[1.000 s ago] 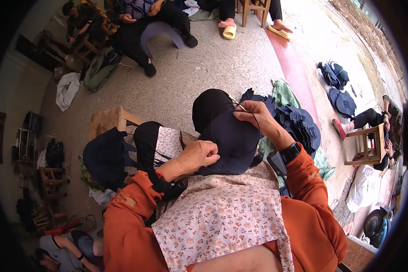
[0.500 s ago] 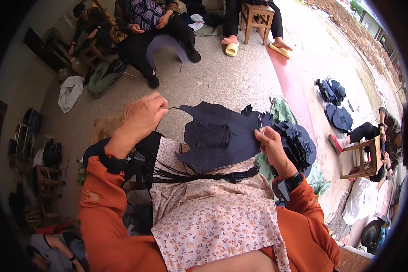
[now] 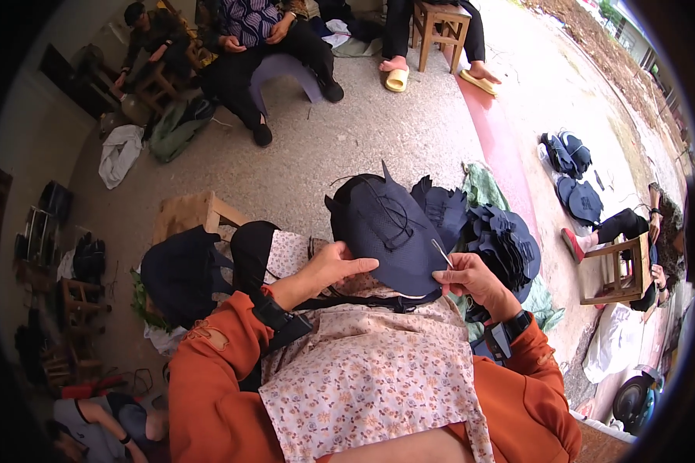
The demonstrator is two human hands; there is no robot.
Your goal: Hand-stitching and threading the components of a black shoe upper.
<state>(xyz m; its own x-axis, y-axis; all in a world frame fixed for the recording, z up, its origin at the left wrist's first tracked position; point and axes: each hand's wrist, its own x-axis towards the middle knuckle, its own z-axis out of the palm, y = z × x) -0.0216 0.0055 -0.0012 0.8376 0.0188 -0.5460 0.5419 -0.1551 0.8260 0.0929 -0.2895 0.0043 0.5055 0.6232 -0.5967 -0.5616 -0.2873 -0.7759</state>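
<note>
A navy mesh fabric piece (image 3: 382, 235), shaped like a shoe upper, is curved up over my lap with a loop of dark cord lying across it. My left hand (image 3: 328, 270) grips its lower left edge, thumb on top and fingers partly hidden beneath. At the lower right edge, my right hand (image 3: 475, 282) pinches the piece and also holds a thin metal tool (image 3: 442, 251) pointing upward; its exact kind is too small to tell. Dark cords (image 3: 363, 301) lie across my floral apron (image 3: 363, 370) under the piece.
Stacked navy pieces (image 3: 502, 247) rest on green cloth (image 3: 483, 189) at my right. Left of my lap are a wooden stool (image 3: 185, 216) and more navy pieces (image 3: 179, 278). People sit ahead and at right; further navy pieces (image 3: 578, 199) lie on the ground there.
My left hand has come down from the upper left, where it held a cord end out, onto the piece's edge. The piece has turned and bent upward; its cord now lies looped on top.
</note>
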